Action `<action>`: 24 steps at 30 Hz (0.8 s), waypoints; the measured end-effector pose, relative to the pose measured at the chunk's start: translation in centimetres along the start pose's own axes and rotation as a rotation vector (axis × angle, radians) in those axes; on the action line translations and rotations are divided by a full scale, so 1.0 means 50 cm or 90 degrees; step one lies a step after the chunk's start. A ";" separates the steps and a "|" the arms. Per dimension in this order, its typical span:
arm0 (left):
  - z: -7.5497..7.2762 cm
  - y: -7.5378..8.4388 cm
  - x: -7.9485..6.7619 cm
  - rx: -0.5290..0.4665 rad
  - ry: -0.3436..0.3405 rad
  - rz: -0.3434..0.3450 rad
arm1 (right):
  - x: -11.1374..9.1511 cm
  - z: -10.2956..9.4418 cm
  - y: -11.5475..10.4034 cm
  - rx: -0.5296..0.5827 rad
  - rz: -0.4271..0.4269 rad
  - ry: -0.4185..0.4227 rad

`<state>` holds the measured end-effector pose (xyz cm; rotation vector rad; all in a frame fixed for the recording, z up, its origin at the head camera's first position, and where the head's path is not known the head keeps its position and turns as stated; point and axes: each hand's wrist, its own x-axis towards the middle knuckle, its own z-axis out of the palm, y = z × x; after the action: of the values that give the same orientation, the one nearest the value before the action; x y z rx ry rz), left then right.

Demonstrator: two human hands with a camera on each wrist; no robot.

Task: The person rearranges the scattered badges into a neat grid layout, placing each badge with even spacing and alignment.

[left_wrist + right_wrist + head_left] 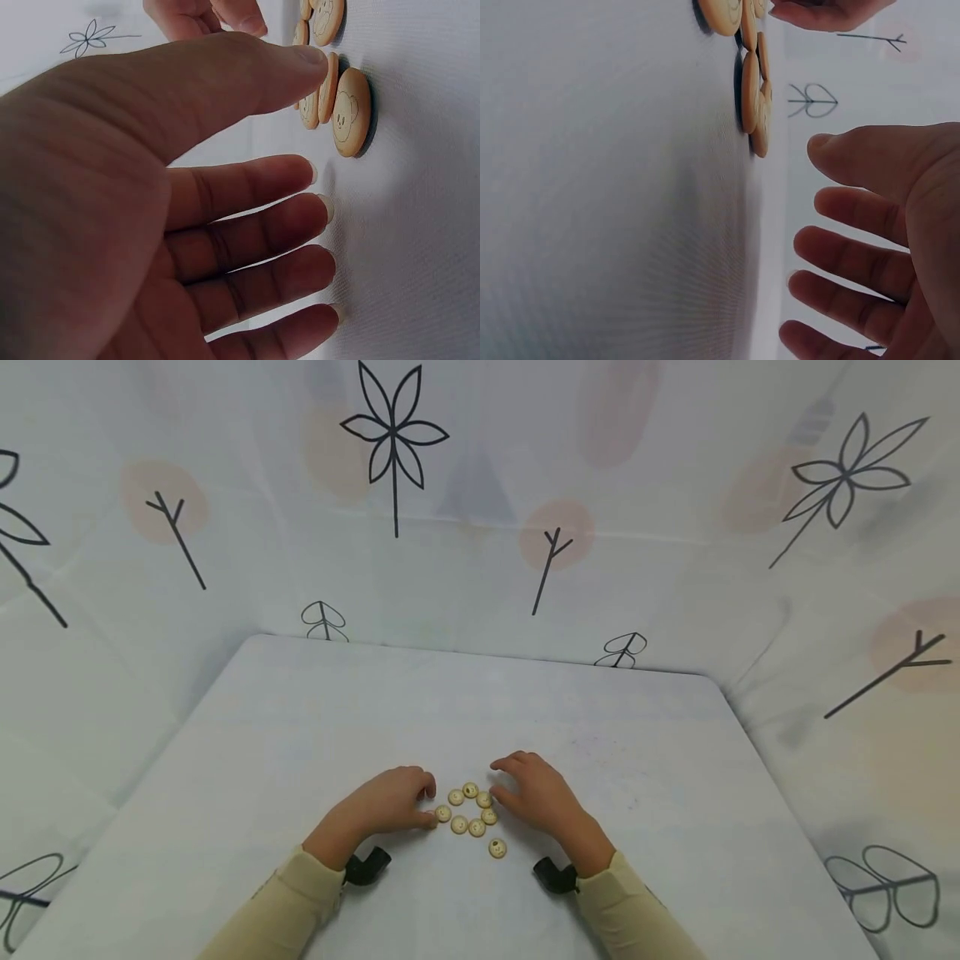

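Several small round tan biscuit-like discs with drawn faces lie flat on the white table. Most form a loose ring, with one disc [459,825] on its near side. Nearer the person, a single disc [497,848] sits apart from the ring. My left hand [390,800] is at the ring's left side, fingers spread and relaxed. Its thumb [277,75] overlaps the discs in the left wrist view, close to the leftmost disc [443,813]. On the right, my right hand [542,795] hovers beside the ring, its loose fingers [855,251] holding nothing.
The white tabletop [247,827] stretches out around both hands. A pale cloth backdrop [465,577] with line-drawn plants rises behind its far edge and along both sides. A black wrist device [367,867] is worn at each sleeve cuff.
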<state>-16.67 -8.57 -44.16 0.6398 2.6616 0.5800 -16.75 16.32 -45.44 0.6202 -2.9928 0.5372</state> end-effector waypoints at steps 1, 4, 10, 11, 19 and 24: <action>0.000 0.000 0.000 0.000 -0.002 0.001 | 0.000 0.000 -0.001 -0.001 -0.003 -0.002; 0.001 0.001 -0.001 -0.001 -0.009 -0.002 | 0.000 0.000 -0.004 -0.003 -0.007 -0.011; 0.006 0.002 0.000 -0.011 -0.021 -0.011 | 0.000 0.004 -0.008 -0.005 -0.008 -0.025; 0.007 0.001 0.001 -0.010 -0.022 -0.011 | 0.001 0.006 -0.008 -0.007 -0.009 -0.026; 0.010 0.003 0.000 -0.016 -0.025 -0.008 | 0.001 0.012 -0.013 -0.011 -0.005 -0.073; 0.013 0.003 0.001 -0.019 -0.022 -0.004 | 0.000 0.014 -0.018 -0.004 -0.011 -0.094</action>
<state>-16.39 -8.22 -44.64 0.6285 2.6166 0.5993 -16.38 15.32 -45.83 0.7144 -3.1219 0.5012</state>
